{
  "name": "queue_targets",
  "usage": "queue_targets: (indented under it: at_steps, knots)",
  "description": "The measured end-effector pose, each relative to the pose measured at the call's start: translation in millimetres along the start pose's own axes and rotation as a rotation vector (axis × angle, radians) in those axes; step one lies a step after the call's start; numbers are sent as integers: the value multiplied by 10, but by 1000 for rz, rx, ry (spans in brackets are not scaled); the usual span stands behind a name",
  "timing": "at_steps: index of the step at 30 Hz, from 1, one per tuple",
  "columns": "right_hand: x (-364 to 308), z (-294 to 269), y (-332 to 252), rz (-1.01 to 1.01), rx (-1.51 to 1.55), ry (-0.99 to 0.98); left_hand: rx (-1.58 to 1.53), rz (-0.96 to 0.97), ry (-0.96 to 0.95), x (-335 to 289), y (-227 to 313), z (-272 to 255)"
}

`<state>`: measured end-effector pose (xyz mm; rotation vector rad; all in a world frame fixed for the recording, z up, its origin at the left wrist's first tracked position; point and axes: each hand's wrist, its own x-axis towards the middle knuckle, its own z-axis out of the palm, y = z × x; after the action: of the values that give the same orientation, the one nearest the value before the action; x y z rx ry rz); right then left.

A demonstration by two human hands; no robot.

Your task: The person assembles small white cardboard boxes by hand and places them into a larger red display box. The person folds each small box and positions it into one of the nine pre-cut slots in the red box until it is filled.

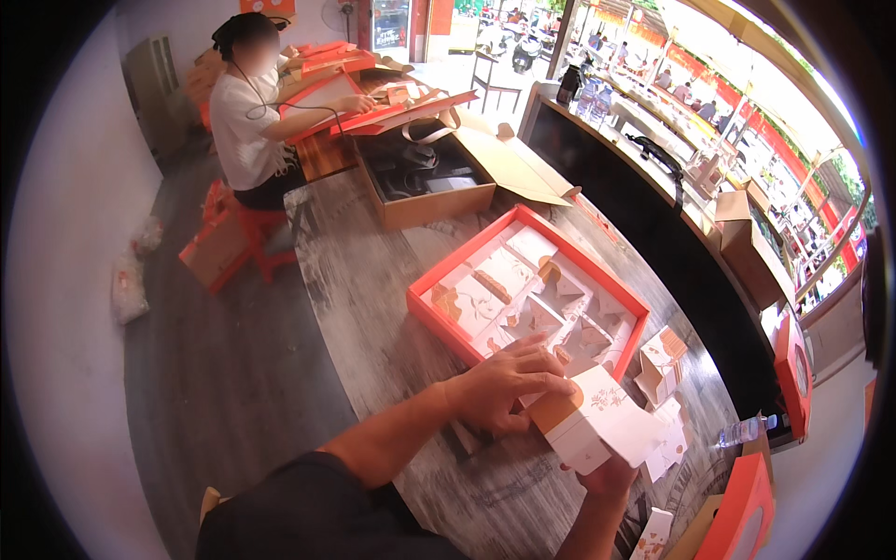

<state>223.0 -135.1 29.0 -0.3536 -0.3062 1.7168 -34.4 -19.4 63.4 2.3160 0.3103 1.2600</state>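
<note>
A small white-and-orange cardboard box [590,422] is held between my two hands over the near part of the table. My left hand [507,385] has its fingers over the top and left side of it. From below, my right hand [611,476] grips its lower right part, where a white flap stands out; most of those fingers are hidden. Just beyond my hands lies a red-rimmed gift box [437,338] with several small printed boxes [534,246] and white dividers in it. To the right, more small printed cartons [661,362] rest on the table.
A brown carton [439,207] with dark contents stands farther back on the grey table [350,308]. A clear bottle [742,431] lies at the right, near a red box lid [742,509]. Another person [252,107] sits at the far left, handling red boxes.
</note>
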Motion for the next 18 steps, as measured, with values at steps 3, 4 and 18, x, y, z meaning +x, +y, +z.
queue_targets:
  at_steps: [3, 4, 18]
  knots:
    - [-12, -11, 3, 26, -91, -13, 27, -35, 72, 12, -27, 31]
    - [17, -74, 4, 22, -161, -23, 61, -24, 85, 15, -50, 53]
    - [109, -157, 153, -247, -378, 79, 62, -92, 49, -41, -103, 159]
